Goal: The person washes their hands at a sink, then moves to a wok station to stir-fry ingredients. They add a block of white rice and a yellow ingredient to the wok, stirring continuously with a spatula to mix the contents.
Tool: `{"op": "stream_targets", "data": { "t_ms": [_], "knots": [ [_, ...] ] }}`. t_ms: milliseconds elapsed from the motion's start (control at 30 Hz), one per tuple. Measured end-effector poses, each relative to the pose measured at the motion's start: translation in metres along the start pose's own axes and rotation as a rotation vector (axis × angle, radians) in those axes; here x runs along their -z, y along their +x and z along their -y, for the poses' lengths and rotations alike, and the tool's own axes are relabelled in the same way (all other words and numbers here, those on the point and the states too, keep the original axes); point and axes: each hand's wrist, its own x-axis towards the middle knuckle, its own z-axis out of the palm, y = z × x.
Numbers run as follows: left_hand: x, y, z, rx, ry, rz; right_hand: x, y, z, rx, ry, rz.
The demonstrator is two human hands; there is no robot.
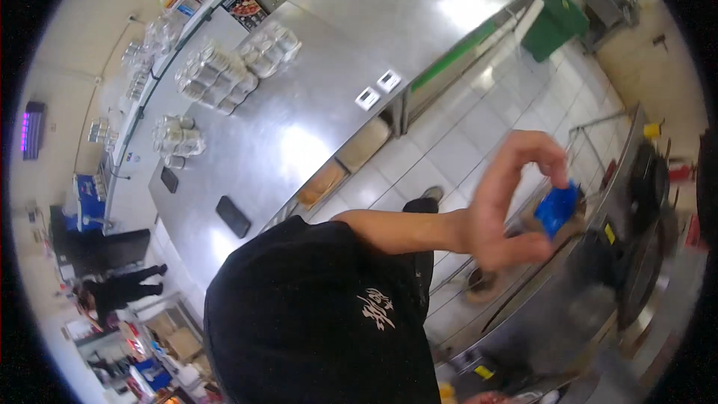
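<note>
My left hand (499,207) reaches out from a black short sleeve (314,303) over the tiled floor. Its thumb and fingertips curve around a small blue item (557,209), which looks pinched between them. Blur hides exactly what the item is. Only a sliver of my right hand (487,398) shows at the bottom edge, and what it holds cannot be made out. Beyond the blue item runs a stainless steel cooking station (538,303) with dark, blurred pans (642,269).
On the long stainless steel table (336,39) lie a black smartphone (233,216), two small white timers (378,90) and plastic-wrapped stacks of containers (216,78). A green bin (555,22) stands on the tiles. Another person (126,292) in dark clothes is far off at lower left.
</note>
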Motion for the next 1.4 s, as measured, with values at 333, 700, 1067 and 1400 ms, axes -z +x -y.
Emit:
{"op": "stream_targets", "data": {
  "t_ms": [333, 700, 1067, 1400],
  "knots": [
    [0.086, 0.075, 0.129, 0.612, 1.074, 0.710, -0.410, 0.315, -0.296, -0.445, -0.446, 0.269],
    [0.124, 0.133, 0.364, 1.364, 1.333, 0.345, -0.651, 0.543, -0.524, -0.716, -0.398, 0.485],
    [0.036, 0.360, 0.575, 0.896, 0.962, -0.084, -0.744, 0.972, -0.848, -0.315, -1.144, 0.954],
    [-0.076, 0.302, 0.647, 1.058, 1.206, -0.991, -0.765, 0.950, -1.042, -0.245, -1.737, 1.650]
  ]
}}
